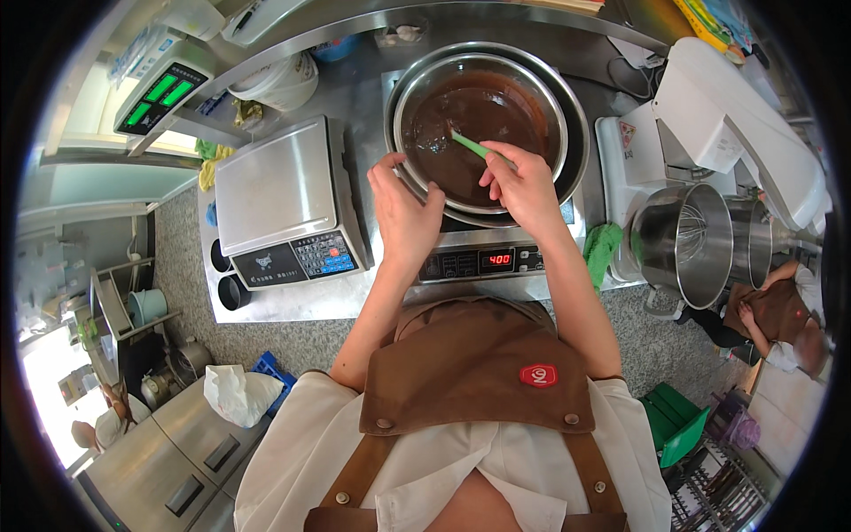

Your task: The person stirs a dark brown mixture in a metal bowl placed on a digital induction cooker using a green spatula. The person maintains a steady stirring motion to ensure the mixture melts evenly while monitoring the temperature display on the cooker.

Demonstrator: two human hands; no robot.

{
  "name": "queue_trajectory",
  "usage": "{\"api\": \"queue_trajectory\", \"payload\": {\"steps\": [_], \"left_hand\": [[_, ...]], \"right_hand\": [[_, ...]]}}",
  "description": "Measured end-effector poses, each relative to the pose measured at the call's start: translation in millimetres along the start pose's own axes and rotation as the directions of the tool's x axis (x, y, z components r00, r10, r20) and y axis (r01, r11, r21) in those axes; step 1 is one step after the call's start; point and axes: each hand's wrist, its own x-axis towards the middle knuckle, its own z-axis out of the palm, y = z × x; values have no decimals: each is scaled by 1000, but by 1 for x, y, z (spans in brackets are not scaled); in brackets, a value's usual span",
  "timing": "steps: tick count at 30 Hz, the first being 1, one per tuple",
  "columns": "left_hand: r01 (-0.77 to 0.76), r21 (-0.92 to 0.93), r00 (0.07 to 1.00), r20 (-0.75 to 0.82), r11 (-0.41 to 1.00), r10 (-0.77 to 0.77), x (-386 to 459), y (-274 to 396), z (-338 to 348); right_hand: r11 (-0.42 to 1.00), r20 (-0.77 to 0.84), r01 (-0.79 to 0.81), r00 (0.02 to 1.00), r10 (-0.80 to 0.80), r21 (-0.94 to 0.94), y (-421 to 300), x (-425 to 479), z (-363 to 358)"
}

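A stainless steel mixing bowl [562, 149] holds glossy dark brown liquid [459, 163], which looks like melted chocolate. It sits inside a wider metal bowl [580, 126] on an induction cooker [475, 261] with a lit red display. My right hand [522, 183], above the near right of the liquid, grips the green handle [471, 143] of a spatula or similar stirring tool. The tool's lower end is hidden in the liquid. My left hand [405, 213] holds the near left rim of the mixing bowl, its thumb and fingers spread along the edge.
Left of the cooker stands a digital scale [276, 186] beside small black cups [234, 292]. A stand mixer [715, 113] with a steel bowl [705, 246] and a green cloth [603, 249] are at right. Another person [774, 312] is beyond the mixer. A steel shelf [332, 40] borders the back.
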Motion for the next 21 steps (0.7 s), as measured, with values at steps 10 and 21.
{"api": "queue_trajectory", "payload": {"steps": [10, 21], "left_hand": [[10, 5, 1000, 5, 1000, -10, -1, 2, 0], [3, 14, 1000, 5, 1000, -3, -1, 1, 0]], "right_hand": [[958, 107, -135, 988, 111, 253, -11, -15, -5], [896, 115, -189, 981, 155, 403, -6, -20, -16]]}}
